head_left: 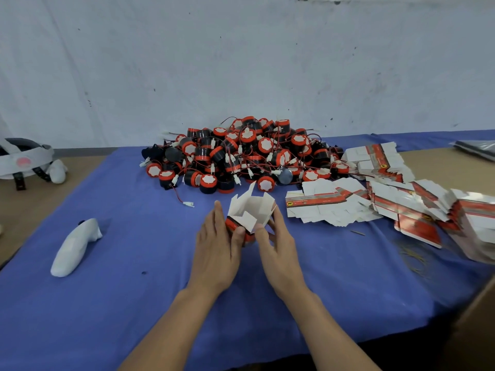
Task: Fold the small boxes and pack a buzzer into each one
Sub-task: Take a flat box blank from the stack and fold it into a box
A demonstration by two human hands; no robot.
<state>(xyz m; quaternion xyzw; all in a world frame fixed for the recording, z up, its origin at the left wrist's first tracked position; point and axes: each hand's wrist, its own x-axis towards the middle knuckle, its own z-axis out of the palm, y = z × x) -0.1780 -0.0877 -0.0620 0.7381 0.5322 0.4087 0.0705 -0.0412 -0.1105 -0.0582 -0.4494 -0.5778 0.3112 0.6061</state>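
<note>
A small red-and-white box [250,212] stands between my two hands at the middle of the blue cloth, its white top flaps spread open and upward. My left hand [218,246] grips its left side, thumb on the front flap. My right hand [277,245] holds its right side, thumb pressing the front edge. Behind the box lies a big pile of black-and-red buzzers [241,153] with red wires and white plugs. Flat unfolded boxes [375,199] are heaped to the right. I cannot tell whether anything is inside the held box.
A white controller-shaped object [75,249] lies on the blue cloth [134,303] at the left. A white headset [26,162] rests on the brown table at the far left. A cardboard box edge [476,330] is at the lower right. A white wall stands behind.
</note>
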